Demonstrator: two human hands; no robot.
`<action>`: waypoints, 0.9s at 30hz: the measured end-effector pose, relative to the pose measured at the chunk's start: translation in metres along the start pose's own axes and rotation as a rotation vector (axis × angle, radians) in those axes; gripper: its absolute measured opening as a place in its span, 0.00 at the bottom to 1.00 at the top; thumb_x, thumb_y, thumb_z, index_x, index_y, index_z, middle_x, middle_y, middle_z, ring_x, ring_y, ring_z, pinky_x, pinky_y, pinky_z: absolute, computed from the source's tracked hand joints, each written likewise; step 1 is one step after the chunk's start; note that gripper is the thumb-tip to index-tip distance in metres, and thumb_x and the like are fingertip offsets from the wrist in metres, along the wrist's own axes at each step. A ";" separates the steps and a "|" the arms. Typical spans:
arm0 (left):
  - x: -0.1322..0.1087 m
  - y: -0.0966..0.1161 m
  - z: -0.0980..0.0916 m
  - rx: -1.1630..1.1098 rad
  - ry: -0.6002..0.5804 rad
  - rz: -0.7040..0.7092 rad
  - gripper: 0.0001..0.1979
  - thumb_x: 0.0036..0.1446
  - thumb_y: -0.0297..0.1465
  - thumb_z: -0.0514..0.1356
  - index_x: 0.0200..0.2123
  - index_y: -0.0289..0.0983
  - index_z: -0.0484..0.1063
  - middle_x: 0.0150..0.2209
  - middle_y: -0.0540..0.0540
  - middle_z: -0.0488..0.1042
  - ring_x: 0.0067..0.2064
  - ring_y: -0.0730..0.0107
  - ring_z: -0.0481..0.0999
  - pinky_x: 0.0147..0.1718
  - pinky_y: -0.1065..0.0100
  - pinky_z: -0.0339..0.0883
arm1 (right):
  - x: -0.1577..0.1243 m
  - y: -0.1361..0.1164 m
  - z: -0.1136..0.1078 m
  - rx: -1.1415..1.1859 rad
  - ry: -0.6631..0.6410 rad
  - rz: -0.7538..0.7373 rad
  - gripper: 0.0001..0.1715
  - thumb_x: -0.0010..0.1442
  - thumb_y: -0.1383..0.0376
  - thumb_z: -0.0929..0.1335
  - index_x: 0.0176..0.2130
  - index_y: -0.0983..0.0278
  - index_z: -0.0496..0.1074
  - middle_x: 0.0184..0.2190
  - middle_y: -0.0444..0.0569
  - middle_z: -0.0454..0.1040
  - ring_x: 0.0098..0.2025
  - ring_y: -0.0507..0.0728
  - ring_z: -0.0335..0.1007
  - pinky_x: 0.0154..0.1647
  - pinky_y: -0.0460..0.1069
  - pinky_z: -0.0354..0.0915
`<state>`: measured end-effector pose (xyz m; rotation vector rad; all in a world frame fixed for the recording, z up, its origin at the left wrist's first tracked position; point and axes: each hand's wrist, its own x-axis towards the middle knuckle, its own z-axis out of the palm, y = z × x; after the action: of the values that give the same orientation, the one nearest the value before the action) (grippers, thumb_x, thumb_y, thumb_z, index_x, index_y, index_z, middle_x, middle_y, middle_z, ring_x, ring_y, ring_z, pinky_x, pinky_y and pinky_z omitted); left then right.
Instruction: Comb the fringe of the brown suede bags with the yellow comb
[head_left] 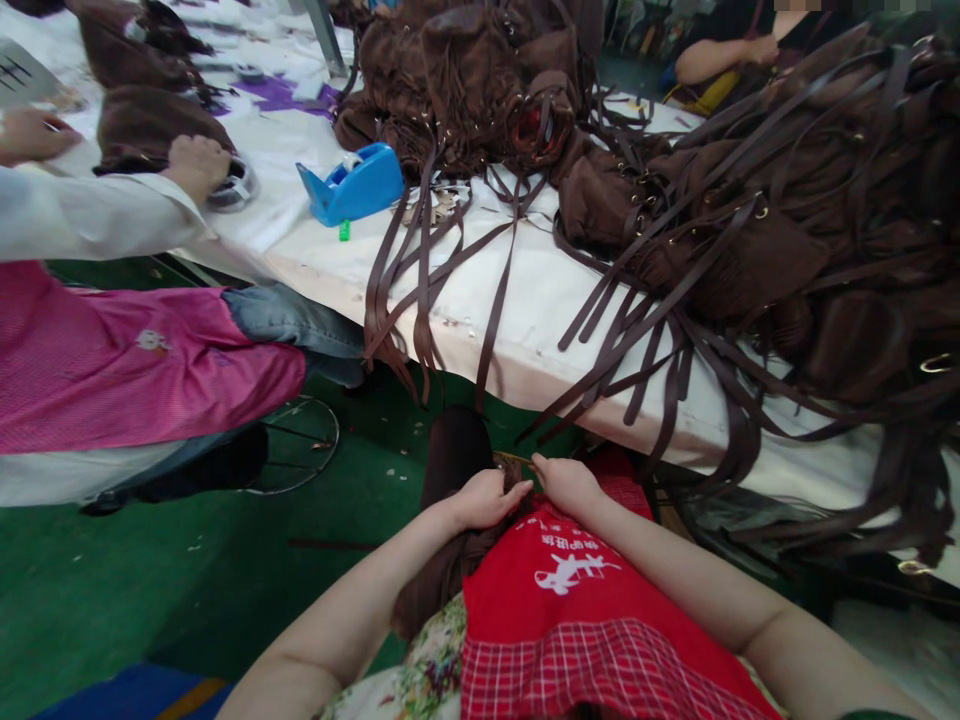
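A dark brown suede bag (439, 580) lies across my lap beside the red apron (517, 590). My left hand (486, 498) is closed on the bag's bunched upper edge, thumb pointing toward my right hand. My right hand (568, 487) is closed in a pinch just to the right, its fingertips a short way from my left thumb. Whatever thin thing may be between those fingertips is too small to name. A brown strap (330, 545) sticks out to the left, low over the floor.
Brown fringed bags (480, 80) and a strap-covered heap (750, 240) lie on the white table (517, 330), straps hanging over its edge. A blue tape dispenser (356, 185) stands left. A co-worker's hand (199, 165) rests by a tape roll (234, 188); another person's arm (720, 60) is behind.
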<state>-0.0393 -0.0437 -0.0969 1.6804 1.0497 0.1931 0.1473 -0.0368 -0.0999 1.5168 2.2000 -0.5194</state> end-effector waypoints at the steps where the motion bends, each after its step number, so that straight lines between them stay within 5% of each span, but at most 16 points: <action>1: 0.000 0.001 -0.001 0.018 -0.002 0.002 0.27 0.62 0.48 0.44 0.22 0.37 0.67 0.22 0.47 0.71 0.25 0.70 0.69 0.28 0.69 0.59 | 0.002 0.000 0.002 0.008 -0.005 0.013 0.20 0.68 0.58 0.51 0.46 0.61 0.65 0.33 0.54 0.77 0.35 0.59 0.76 0.31 0.49 0.64; 6: -0.002 0.001 -0.004 -0.068 -0.046 -0.008 0.29 0.63 0.49 0.42 0.19 0.37 0.64 0.21 0.47 0.71 0.25 0.70 0.69 0.30 0.70 0.61 | 0.015 0.013 0.015 0.078 -0.058 0.113 0.23 0.68 0.57 0.51 0.49 0.62 0.67 0.38 0.56 0.77 0.40 0.61 0.75 0.35 0.51 0.65; 11: -0.009 -0.004 -0.002 -0.274 -0.072 0.077 0.28 0.62 0.50 0.44 0.22 0.36 0.65 0.21 0.49 0.68 0.25 0.73 0.67 0.30 0.71 0.61 | 0.009 0.058 0.032 0.175 -0.199 0.251 0.22 0.66 0.62 0.55 0.41 0.65 0.73 0.40 0.58 0.78 0.40 0.61 0.76 0.35 0.51 0.65; 16: -0.012 -0.018 -0.010 -0.551 -0.078 0.136 0.26 0.60 0.49 0.50 0.21 0.34 0.65 0.23 0.48 0.67 0.29 0.72 0.67 0.36 0.69 0.63 | -0.013 0.078 0.026 0.269 -0.173 0.202 0.23 0.67 0.58 0.54 0.43 0.64 0.73 0.41 0.55 0.78 0.41 0.59 0.74 0.37 0.50 0.63; 22: -0.011 -0.023 -0.011 -0.578 -0.093 0.088 0.19 0.56 0.45 0.58 0.29 0.32 0.70 0.30 0.45 0.73 0.33 0.69 0.71 0.39 0.67 0.66 | -0.031 0.035 -0.019 0.457 0.130 -0.045 0.24 0.68 0.56 0.52 0.41 0.63 0.69 0.34 0.50 0.77 0.35 0.55 0.72 0.35 0.47 0.60; 27: -0.012 -0.006 -0.001 -0.195 -0.053 0.096 0.19 0.59 0.45 0.54 0.32 0.35 0.73 0.32 0.45 0.76 0.36 0.65 0.74 0.41 0.66 0.66 | -0.030 -0.010 -0.029 0.167 0.092 -0.243 0.20 0.68 0.58 0.53 0.44 0.62 0.68 0.36 0.51 0.77 0.35 0.56 0.73 0.34 0.47 0.60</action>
<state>-0.0506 -0.0510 -0.0975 1.5516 0.8821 0.3021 0.1441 -0.0489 -0.0590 1.3847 2.4836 -0.7396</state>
